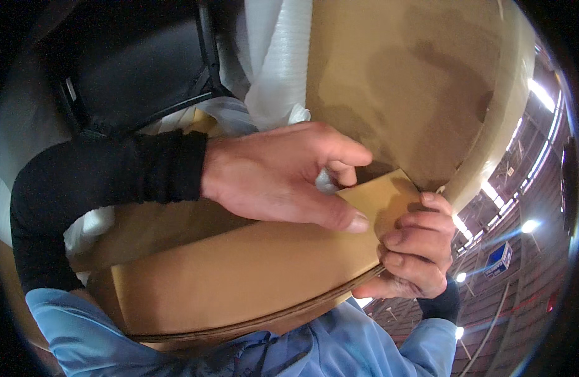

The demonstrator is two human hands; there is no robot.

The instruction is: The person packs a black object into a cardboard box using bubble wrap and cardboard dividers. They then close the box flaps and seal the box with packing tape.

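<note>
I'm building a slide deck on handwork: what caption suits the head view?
Right hand gripping a cardboard box flap near its corner, left hand extended over it, white foam wrap beyond.

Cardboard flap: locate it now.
In the head view, the flap runs across the lower middle, its right end in the right grip, with the left grip over its upper edge.

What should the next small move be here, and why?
Probably the left hand should close on the cardboard flap's far edge: the right hand already grips the flap's right end, while the left thumb lies over the flap, spread from its fingers, so only one hand seems to hold it.
</note>
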